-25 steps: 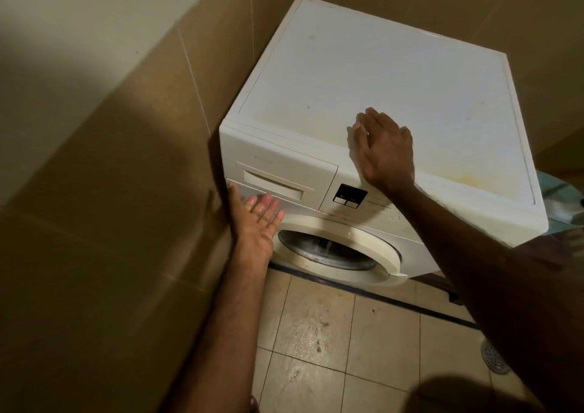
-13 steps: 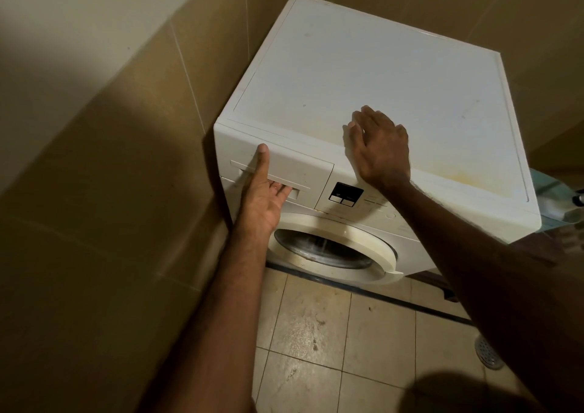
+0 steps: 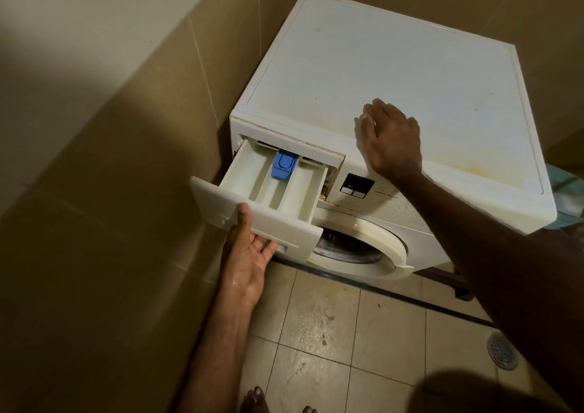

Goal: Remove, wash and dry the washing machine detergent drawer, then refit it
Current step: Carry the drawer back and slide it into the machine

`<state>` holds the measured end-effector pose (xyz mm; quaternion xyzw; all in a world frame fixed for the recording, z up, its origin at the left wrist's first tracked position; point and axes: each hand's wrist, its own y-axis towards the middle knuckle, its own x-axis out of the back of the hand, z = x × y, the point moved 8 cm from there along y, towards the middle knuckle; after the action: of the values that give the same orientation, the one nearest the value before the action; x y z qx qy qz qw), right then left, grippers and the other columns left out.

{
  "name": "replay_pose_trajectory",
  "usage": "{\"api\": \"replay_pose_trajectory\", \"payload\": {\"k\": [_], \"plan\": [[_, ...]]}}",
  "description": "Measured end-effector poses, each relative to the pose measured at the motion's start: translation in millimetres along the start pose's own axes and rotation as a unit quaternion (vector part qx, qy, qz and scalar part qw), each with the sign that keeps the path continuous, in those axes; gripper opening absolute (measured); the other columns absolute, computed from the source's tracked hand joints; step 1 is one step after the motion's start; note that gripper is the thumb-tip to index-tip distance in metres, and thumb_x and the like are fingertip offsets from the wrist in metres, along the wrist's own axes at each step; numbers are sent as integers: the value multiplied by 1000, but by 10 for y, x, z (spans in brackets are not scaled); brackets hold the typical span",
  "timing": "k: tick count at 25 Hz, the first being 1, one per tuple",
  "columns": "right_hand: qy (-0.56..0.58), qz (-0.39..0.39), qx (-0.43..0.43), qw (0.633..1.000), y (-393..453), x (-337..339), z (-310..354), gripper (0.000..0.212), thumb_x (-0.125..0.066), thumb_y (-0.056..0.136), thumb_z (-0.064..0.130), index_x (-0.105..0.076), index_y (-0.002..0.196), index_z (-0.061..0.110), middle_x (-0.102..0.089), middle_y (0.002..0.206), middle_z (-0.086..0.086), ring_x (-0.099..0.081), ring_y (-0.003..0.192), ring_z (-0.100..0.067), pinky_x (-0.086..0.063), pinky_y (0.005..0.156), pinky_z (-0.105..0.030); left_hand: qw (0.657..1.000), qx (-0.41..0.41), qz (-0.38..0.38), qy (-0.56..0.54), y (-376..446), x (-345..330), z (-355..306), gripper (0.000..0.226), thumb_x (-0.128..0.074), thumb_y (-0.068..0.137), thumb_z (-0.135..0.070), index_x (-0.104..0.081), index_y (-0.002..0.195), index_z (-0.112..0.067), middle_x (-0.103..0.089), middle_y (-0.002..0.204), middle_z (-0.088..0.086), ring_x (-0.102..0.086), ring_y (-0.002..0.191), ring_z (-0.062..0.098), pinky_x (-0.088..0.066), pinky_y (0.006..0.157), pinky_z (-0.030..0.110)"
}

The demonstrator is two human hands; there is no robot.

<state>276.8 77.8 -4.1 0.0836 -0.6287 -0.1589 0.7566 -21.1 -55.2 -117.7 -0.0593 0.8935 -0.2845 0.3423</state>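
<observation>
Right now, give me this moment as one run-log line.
step: removing drawer | drawer: pulled out, still in slot | left hand: grips drawer front | right hand: flat on washer top | washing: not begun

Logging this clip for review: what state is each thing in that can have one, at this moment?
Detergent drawer: pulled far out, rear still in its slot.
Blue insert: seated in the middle compartment.
Washing machine door: appears closed.
Left hand: grips the drawer front, thumb on top, fingers in the handle recess.
Right hand: flat on the washing machine top.
</observation>
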Motion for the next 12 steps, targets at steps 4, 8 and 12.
{"api": "replay_pose_trajectory", "payload": {"k": [4, 8, 12], "plan": [[-3, 9, -3, 1000, 7, -16, -10, 48, -20, 106, 40, -58, 114, 12, -62, 122, -6, -57, 117, -30, -47, 95, -54, 1000, 1, 11, 8, -9, 33, -17, 105, -90, 56, -59, -48, 147, -25, -69, 134, 13, -69, 120, 27, -62, 83, 36], [-10, 12, -5, 1000, 15, -27, -22, 48, -20, 107, 40, -58, 116, 13, -62, 124, -6, -57, 118, -29, -47, 96, -55, 1000, -4, 21, -5, 61, 30, 8, 118, -96, 45, -60, -48, 147, -25, -69, 134, 12, -68, 121, 28, -62, 84, 37], [-11, 0, -1, 1000, 17, -22, -24, 42, -23, 109, 36, -58, 114, 13, -61, 120, -4, -57, 115, -28, -46, 92, -52, 999, -6, 36, -6, 226, -173, -12, 99, -87, 64, -55, -46, 147, -22, -67, 135, 16, -68, 121, 29, -62, 86, 39]]}}
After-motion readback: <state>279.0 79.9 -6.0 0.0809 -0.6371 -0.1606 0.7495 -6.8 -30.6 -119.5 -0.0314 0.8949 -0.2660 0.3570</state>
